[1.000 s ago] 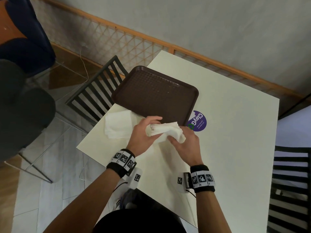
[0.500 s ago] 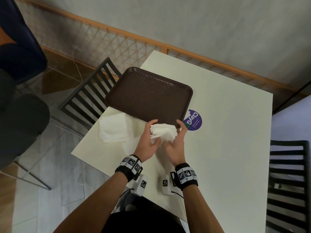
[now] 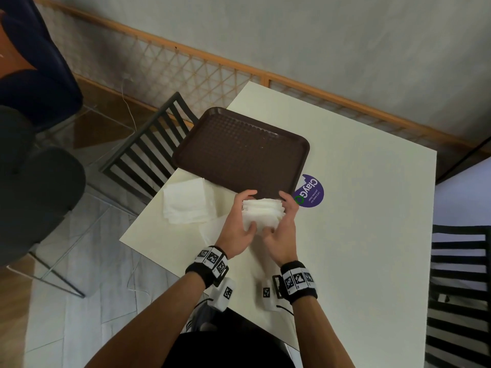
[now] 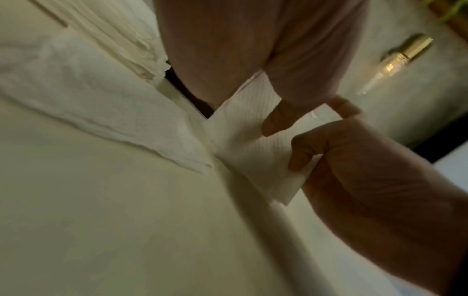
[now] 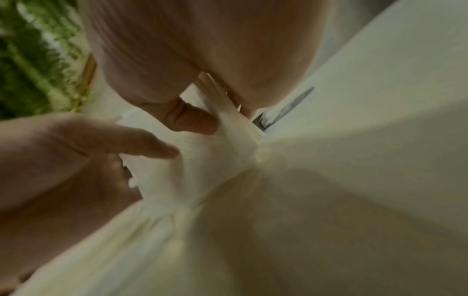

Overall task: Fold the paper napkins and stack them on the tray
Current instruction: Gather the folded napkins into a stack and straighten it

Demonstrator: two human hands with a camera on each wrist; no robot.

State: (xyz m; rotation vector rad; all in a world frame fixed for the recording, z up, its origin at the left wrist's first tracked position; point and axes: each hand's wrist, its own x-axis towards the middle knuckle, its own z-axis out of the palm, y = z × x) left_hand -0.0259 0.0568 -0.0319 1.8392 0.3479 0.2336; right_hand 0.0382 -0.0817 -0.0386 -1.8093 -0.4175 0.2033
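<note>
I hold a white folded napkin bundle (image 3: 261,215) between both hands, just above the table at the near edge of the brown tray (image 3: 239,152). My left hand (image 3: 245,209) grips its left side, thumb on the near face and fingers over the far edge. My right hand (image 3: 279,213) grips the right side the same way. In the left wrist view the napkin (image 4: 248,144) stands on edge on the table, pinched by both thumbs. The right wrist view shows its layered edges (image 5: 202,160). The tray holds nothing. A loose pile of unfolded napkins (image 3: 186,203) lies to the left.
A flat napkin sheet (image 3: 210,229) lies on the cream table (image 3: 358,235) under my left wrist. A purple round sticker (image 3: 310,193) sits right of the tray. Black slatted chairs stand at the left (image 3: 148,155) and right (image 3: 459,288) table edges.
The crumpled napkin has been squared into a neat upright bundle. My right hand turned from lying over it to gripping its right side, and both hands edged toward the tray.
</note>
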